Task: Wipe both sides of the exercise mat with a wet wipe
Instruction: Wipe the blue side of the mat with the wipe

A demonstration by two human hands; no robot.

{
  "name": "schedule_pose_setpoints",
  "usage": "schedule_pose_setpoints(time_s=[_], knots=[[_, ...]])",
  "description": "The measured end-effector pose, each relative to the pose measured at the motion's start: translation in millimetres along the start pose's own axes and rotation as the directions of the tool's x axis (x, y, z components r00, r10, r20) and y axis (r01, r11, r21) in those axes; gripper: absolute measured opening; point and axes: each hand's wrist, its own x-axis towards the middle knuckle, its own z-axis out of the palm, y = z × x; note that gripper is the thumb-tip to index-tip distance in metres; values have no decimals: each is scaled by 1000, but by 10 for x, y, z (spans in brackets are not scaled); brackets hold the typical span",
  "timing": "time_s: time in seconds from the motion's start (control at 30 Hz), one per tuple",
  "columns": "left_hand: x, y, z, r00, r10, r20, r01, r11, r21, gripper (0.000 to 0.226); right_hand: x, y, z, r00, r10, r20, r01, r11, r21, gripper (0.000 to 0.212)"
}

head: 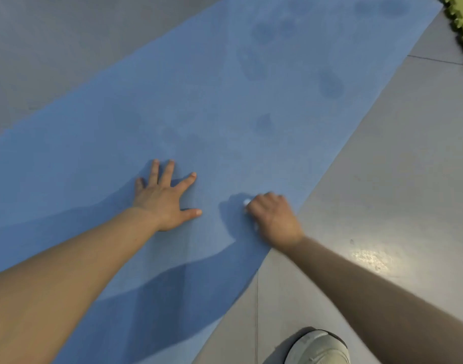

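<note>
Blue exercise mat (199, 106) lies flat on the grey floor (382, 158), dark damp patches (330, 84) further up it. My right hand (273, 219), fisted on a white wet wipe (246, 202), presses near the mat's right edge. My left hand (164, 197) lies flat, fingers spread, mid-mat. Pale shoe (319, 348) on the floor beside the mat.

**Two bare arms reach forward**

The left hand (165, 199) lies flat, palm down, with its fingers spread wide and its thumb out to the side. The right hand (273, 218) is curled into a fist, knuckles up. It looks blurry. Both arms are stretched out.
</note>
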Motion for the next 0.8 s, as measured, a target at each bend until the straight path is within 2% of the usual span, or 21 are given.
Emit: schedule_pose_setpoints(time_s=[0.1,0.2,0.3,0.37,0.43,0.5,0.6,0.7,0.8], knots=[[19,-29,82,998,55,-18,-55,999,2,94,65,569,-196,940,341,8,-338,934,-117,14],[38,-66,148,997,78,-24,-78,997,-3,93,91,446,-208,905,425,18,-421,902,-97,14],[40,-78,170,996,80,-31,-80,997,11,92,-63,-87,-88,959,282,32,-283,959,30,14],[35,-55,188,996,77,-34,-76,997,33,90,-273,-531,-21,994,100,53,-105,988,113,19],[32,-30,241,996,77,-51,-75,996,49,88,-475,-864,6,993,-96,65,85,985,153,17],[30,-16,319,992,82,-101,-79,996,33,91,-570,-949,6,969,-237,76,225,965,138,11],[28,-18,405,978,83,-189,-88,996,-14,96,-479,-638,-22,952,-302,58,296,951,88,14],[45,49,453,962,43,-268,-65,995,-73,93,-281,-8,-50,984,-175,-17,175,985,1,20],[80,183,486,937,-5,-349,-42,991,-126,88,-85,648,-134,986,150,-70,-156,983,-101,13]])
